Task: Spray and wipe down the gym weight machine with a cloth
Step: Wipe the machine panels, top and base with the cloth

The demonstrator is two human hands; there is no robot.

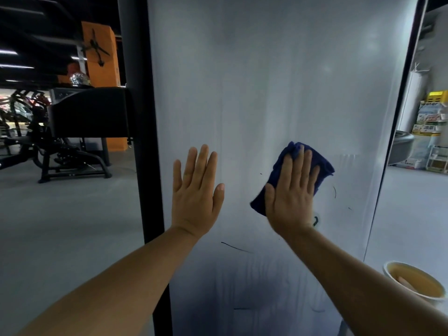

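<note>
A tall pale grey panel [254, 81] of the weight machine fills the middle of the view, with a black upright post [143, 117] along its left edge. My right hand [291, 192] lies flat with straight fingers on a folded dark blue cloth [322, 166] and presses it against the panel. My left hand [196, 190] rests flat on the bare panel to the left of the cloth, fingers spread. A few thin dark marks [236, 248] show on the panel below both hands. No spray bottle is in view.
A white bucket [388, 269] of brownish water stands on the floor at the lower right. Black gym machines [72, 141] and an orange pillar [101, 69] stand at the left on grey floor. Stacked boxes and a rack [431, 122] sit at the far right.
</note>
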